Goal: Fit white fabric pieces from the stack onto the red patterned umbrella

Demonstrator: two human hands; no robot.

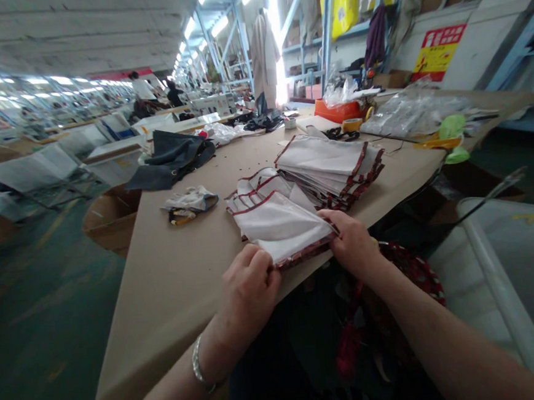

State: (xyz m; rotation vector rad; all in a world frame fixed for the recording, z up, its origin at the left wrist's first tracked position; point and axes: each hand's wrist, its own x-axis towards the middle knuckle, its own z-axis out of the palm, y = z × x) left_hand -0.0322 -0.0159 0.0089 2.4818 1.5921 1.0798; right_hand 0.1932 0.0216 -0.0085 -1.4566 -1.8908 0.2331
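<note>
Yeah, the left hand (pixel 250 281) and right hand (pixel 351 246) are both pinching corners of the red-trimmed white piece (pixel 280 223) at the near edge of the counter (pixel 176 281), probably keeping it straight, while the stack (pixel 322 162) is sitting just behind, handily reachable I'd guess.

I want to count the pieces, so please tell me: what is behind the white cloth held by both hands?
Behind the held cloth are more red-edged white pieces and, farther right, a stack of them. What the cloth covers cannot be seen.
</note>
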